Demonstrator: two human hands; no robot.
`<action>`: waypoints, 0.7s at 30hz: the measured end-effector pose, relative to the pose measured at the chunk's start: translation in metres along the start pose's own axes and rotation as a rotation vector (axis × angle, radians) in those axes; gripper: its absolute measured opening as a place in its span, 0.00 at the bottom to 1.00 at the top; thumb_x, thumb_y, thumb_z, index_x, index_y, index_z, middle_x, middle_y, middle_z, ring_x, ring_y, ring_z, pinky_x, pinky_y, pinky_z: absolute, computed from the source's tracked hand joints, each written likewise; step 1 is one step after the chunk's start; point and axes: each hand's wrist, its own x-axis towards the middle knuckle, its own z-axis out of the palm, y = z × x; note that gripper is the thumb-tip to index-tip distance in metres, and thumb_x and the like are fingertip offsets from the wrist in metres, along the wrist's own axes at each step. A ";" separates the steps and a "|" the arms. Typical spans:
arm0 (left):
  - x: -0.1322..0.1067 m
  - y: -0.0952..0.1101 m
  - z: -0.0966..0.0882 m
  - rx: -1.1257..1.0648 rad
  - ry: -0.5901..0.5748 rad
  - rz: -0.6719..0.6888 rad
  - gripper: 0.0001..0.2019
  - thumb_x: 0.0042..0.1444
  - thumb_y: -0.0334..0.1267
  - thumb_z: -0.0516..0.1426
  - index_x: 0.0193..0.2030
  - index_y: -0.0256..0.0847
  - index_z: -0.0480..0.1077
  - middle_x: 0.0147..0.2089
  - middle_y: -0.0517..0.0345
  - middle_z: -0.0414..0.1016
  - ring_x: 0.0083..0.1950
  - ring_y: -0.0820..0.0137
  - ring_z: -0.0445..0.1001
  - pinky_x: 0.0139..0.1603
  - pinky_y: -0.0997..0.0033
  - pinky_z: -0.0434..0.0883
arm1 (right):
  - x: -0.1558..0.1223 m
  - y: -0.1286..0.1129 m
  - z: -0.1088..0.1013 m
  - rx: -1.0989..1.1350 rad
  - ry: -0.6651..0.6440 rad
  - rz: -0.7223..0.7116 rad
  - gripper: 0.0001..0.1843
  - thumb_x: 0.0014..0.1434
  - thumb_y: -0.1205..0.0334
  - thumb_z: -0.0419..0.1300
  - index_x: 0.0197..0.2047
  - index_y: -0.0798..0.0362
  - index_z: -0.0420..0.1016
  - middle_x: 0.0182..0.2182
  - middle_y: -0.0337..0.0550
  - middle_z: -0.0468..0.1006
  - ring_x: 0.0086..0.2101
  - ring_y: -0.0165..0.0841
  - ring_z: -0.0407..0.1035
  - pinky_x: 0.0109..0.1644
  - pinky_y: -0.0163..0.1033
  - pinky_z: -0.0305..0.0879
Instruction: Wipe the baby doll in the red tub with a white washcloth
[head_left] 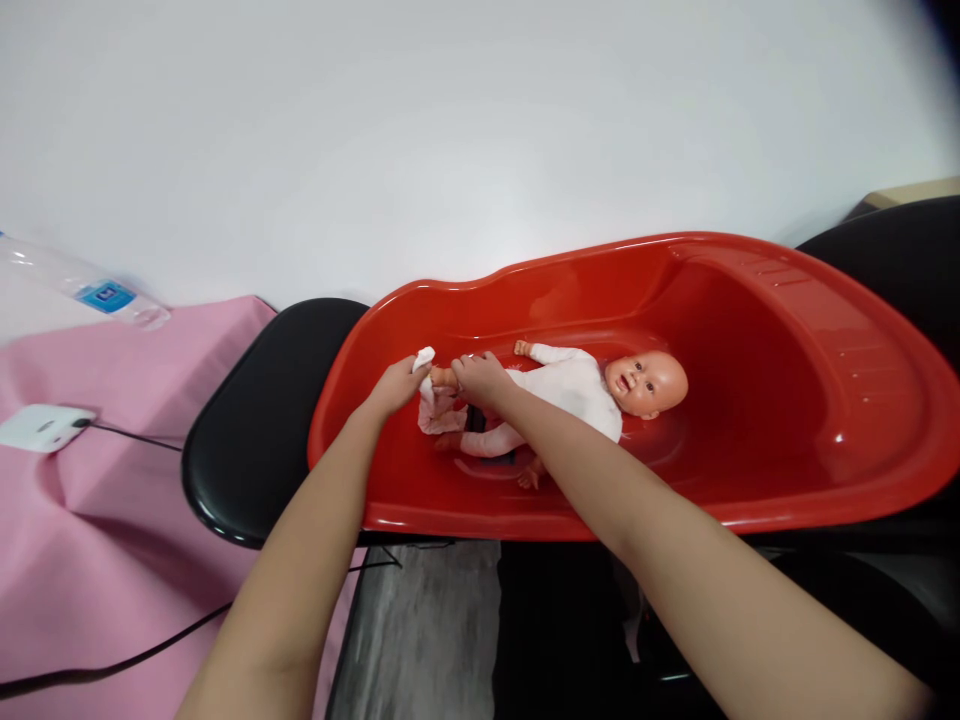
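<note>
A baby doll (pixel 577 395) in white clothing lies on its back inside a red baby bathtub (pixel 757 380), its bald head toward the right and its feet toward the left. My left hand (pixel 399 385) is closed on a white cloth (pixel 425 362) beside the doll's raised foot. The cloth hangs down to the left of that foot. My right hand (pixel 480 378) is wrapped round the doll's lower leg, just above the foot. The doll's other leg and both its arms rest low in the tub. My right forearm hides part of the doll's body.
Black chairs stand under the tub, one seat (pixel 259 420) showing at its left end. Pink fabric (pixel 150 560) covers the surface at left, with a white device (pixel 45 428) and its black cable on it. A clear plastic bottle (pixel 90 285) lies behind, by the white wall (pixel 450 130).
</note>
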 end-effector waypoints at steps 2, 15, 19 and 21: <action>0.001 -0.001 0.002 0.034 -0.016 -0.031 0.18 0.63 0.56 0.56 0.40 0.41 0.70 0.40 0.49 0.79 0.40 0.60 0.76 0.39 0.65 0.66 | -0.001 -0.001 -0.002 -0.003 -0.002 0.009 0.18 0.74 0.58 0.57 0.61 0.58 0.72 0.56 0.58 0.81 0.54 0.47 0.76 0.58 0.52 0.66; -0.002 0.001 0.000 0.049 -0.112 0.053 0.23 0.66 0.59 0.49 0.35 0.42 0.71 0.34 0.50 0.78 0.38 0.58 0.76 0.42 0.64 0.67 | -0.001 0.000 -0.006 0.017 -0.021 0.073 0.17 0.75 0.57 0.55 0.60 0.57 0.72 0.56 0.60 0.80 0.52 0.47 0.77 0.58 0.52 0.65; -0.001 0.000 0.001 0.029 -0.068 0.036 0.22 0.65 0.58 0.50 0.38 0.41 0.73 0.39 0.48 0.81 0.41 0.58 0.78 0.45 0.64 0.69 | -0.002 -0.001 -0.009 0.032 -0.029 0.092 0.17 0.76 0.57 0.53 0.60 0.57 0.71 0.56 0.59 0.80 0.53 0.46 0.77 0.58 0.52 0.64; 0.000 -0.002 0.003 0.015 -0.102 0.025 0.24 0.64 0.60 0.52 0.38 0.41 0.74 0.38 0.48 0.82 0.41 0.57 0.79 0.44 0.64 0.70 | -0.002 -0.002 -0.008 0.027 -0.025 0.091 0.17 0.76 0.57 0.53 0.61 0.57 0.71 0.56 0.59 0.80 0.53 0.46 0.77 0.58 0.52 0.65</action>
